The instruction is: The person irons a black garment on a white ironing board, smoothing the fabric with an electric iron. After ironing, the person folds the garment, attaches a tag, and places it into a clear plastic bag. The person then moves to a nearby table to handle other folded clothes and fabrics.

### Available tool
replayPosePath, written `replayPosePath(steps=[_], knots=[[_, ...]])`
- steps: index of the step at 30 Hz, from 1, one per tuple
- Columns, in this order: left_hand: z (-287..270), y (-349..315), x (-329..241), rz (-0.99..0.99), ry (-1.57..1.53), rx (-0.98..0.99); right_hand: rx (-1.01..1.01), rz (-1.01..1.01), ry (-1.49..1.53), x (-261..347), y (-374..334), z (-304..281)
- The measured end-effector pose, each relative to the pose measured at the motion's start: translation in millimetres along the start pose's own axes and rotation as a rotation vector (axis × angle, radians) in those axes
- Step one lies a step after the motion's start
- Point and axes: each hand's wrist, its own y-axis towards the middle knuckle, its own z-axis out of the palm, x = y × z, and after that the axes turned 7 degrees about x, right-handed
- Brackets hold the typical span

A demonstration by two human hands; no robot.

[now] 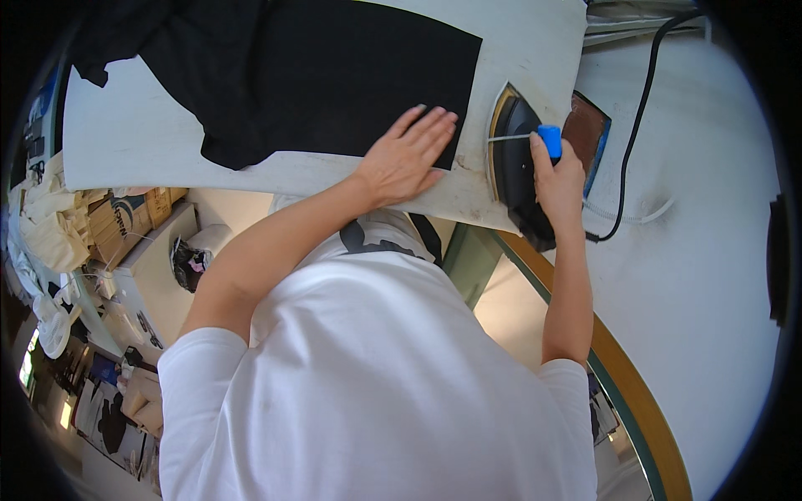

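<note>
A black garment (359, 79) lies spread on a white padded ironing board (117, 138), its left part bunched into folds and its right end flat with a straight edge. My left hand (405, 159) rests palm down on the garment's near right corner, fingers stretched out. To the right of that edge, my right hand (558, 179) is wrapped round the handle of a black steam iron (514, 159) with a blue knob. The iron stands on the board's right end, apart from the cloth, its tip pointing away from me. My fingers partly hide the handle.
A reddish-brown iron rest pad (586, 129) lies beside the board on a white table (685, 284) with a wooden edge. A black cord (639, 125) and a whitish hose (643, 220) run from the iron. Cardboard boxes (121, 234) and cream cloth (50, 221) are piled at left.
</note>
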Motion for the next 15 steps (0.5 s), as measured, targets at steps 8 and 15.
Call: replayPosePath(steps=[8,15], knots=[[22.3,-22.5,-14.1,0.216,-0.021,0.155,0.106,-0.283,-0.217,46.2,62.6,3.4],[23.4,-24.9,-11.6,0.225,-0.061,0.157,0.022,-0.279,-0.249,43.6,111.3,-2.0]])
